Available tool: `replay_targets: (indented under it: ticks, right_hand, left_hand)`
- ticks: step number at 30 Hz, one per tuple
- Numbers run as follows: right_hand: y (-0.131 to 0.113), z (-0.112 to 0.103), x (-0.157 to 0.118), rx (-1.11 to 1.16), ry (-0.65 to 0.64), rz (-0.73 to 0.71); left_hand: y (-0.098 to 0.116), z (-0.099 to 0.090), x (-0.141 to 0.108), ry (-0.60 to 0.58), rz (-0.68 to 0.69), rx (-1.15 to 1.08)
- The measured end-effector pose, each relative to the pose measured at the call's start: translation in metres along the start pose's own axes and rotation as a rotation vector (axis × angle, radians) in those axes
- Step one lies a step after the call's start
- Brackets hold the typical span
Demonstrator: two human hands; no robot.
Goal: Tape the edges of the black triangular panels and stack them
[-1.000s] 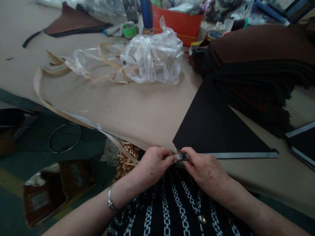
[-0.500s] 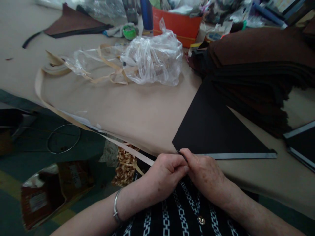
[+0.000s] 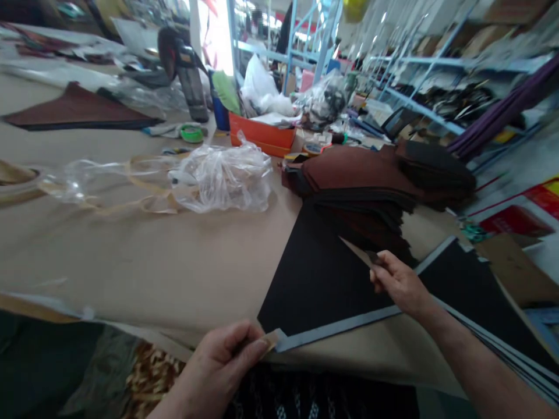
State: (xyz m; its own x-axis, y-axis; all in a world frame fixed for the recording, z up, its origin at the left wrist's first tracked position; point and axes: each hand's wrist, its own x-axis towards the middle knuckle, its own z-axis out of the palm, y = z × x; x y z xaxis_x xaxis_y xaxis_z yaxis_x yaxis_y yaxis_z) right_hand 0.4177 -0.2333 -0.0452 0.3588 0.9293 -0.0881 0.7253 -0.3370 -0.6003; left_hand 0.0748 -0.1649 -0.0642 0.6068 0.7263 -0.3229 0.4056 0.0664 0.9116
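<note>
At the table edge (image 3: 148, 333), black sheet (image 3: 323, 279), grey edging (image 3: 336, 329), left and right fingers (image 3: 248, 347) (image 3: 379, 273) pinching tan strips (image 3: 271, 340)

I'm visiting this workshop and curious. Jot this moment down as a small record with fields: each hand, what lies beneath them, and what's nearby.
Left hand: pinches a tan strip end
Right hand: pinches a dark-tipped pale strip
Beneath: black triangular sheet with grey edging
Nearby: stack of brown sheets; plastic bag; orange box
</note>
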Motion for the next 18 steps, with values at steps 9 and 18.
replay_targets:
  ticks: [9,18]
  right_hand:
    - [0.014,0.004,0.039,-0.325,-0.055,0.137]
    - [0.012,-0.004,-0.085,-0.256,-0.388,0.228]
  left_hand:
    - [-0.006,0.017,0.029,-0.004,0.345,0.432]
    - [0.024,0.022,0.047,-0.102,0.304,0.650]
